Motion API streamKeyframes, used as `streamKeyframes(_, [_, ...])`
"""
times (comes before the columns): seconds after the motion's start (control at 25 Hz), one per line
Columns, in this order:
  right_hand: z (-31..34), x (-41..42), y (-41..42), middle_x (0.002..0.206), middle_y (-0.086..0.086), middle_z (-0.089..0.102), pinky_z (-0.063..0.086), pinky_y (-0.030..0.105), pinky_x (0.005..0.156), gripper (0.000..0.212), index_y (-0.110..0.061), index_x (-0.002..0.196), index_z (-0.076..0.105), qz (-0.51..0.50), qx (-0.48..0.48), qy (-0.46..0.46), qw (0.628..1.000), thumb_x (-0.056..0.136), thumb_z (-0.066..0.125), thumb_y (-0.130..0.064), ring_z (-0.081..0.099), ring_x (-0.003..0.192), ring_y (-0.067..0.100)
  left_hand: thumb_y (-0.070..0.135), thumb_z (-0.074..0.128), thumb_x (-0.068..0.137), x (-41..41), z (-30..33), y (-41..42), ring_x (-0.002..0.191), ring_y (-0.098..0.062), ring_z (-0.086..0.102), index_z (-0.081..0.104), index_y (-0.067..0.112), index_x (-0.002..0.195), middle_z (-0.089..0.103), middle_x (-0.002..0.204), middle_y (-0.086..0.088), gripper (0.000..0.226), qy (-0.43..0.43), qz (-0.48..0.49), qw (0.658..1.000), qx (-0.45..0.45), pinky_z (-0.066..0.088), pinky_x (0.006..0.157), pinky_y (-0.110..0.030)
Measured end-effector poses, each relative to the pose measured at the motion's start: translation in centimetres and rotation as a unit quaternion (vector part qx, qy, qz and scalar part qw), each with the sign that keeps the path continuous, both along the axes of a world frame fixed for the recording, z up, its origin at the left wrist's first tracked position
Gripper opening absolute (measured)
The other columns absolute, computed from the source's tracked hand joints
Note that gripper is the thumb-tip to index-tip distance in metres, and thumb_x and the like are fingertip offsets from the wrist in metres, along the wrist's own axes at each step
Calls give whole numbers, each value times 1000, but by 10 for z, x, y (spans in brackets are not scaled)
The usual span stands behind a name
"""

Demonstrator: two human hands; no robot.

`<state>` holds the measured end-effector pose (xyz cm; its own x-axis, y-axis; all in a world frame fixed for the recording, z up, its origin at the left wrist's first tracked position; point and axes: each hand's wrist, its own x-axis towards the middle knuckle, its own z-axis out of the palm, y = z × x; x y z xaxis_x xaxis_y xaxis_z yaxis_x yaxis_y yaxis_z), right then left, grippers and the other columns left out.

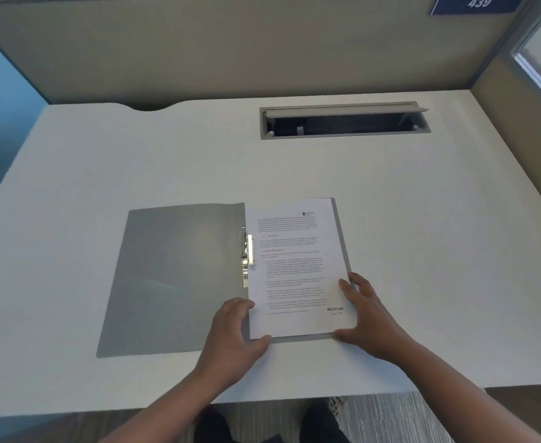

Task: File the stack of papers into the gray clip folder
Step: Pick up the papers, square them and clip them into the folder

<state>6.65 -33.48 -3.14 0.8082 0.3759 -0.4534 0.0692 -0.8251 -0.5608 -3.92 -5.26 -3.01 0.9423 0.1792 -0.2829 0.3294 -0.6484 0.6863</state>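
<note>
The gray clip folder [176,276] lies open on the white desk, its left cover spread flat. A stack of printed papers [294,266] rests on the folder's right half, with a gray margin showing along its right and bottom edges. A metal clip [247,255] stands at the spine, against the papers' left edge. My left hand [234,334] touches the stack's bottom left corner, fingers apart. My right hand [363,314] rests at the bottom right corner, thumb at the lower edge and fingers on the right edge.
A white desk [390,219] with beige partition walls behind and to the right. A gray cable tray [342,121] with a raised lid is set into the desk at the back. The desk's front edge is close below my wrists.
</note>
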Motion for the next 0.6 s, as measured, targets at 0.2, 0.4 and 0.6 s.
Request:
streamKeyframes(0.2, [-3, -1, -6, 166, -17, -1, 34, 34, 120, 114, -19, 162, 14, -22, -2, -4, 1000, 76, 87, -37, 20, 151, 18, 37, 79, 84, 3, -7, -14, 106, -5, 58, 47, 30, 136, 46, 127, 18, 61, 12, 24, 999, -34, 43, 77, -1])
streamKeyframes(0.4, [-2, 1, -6, 166, -16, 0, 32, 34, 120, 115, -18, 162, 15, -19, -12, -7, 1000, 76, 87, -38, 20, 151, 18, 32, 72, 91, 6, -9, -13, 100, 3, 55, 51, 24, 145, 43, 133, 15, 58, 26, 6, 999, -24, 43, 83, 0])
streamKeyframes(0.6, [0, 1, -5, 167, -11, -1, 33, 34, 120, 114, -15, 163, 14, -11, -21, 3, 1000, 77, 86, -39, 19, 152, 22, 37, 62, 97, 12, -8, -18, 123, -11, 49, 51, 17, 147, 37, 142, 7, 54, 31, -46, 996, 63, 36, 100, -14])
